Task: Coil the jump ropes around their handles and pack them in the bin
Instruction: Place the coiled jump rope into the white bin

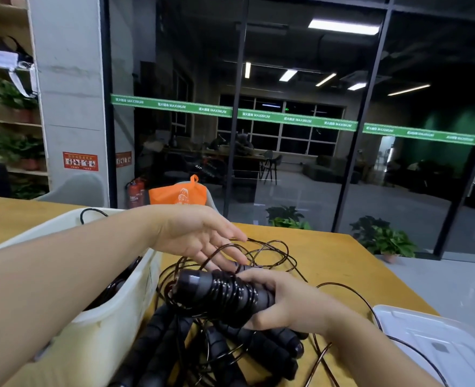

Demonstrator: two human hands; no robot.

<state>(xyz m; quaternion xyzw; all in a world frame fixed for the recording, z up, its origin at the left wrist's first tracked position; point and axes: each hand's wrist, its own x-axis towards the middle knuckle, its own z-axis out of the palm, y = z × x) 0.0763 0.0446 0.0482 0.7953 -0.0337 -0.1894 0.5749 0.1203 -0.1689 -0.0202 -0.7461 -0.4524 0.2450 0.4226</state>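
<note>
Nearest, below the right hand (pixel 284 303), a heap of black handles (pixel 230 350) and loose cord lies on the bench (pixel 328 263), still to be wound. The right hand curls round the near end of a pair of handles (pixel 219 294) held together, with glossy turns of cord already wrapped over their middle; their long axis runs roughly level, the free ends pointing left toward the bin (pixel 113 311). The handles look stiff and fairly light, best gripped at the bare end clear of the wraps, while the thin rope (pixel 270 247) seems springy and slick, likely to uncoil if tension drops. Just beyond, the left hand (pixel 200 238) is spread, fingers straight, touching the loose loops that sprawl over the bench past both hands. The bin sits under the left forearm, with some rope inside.
</note>
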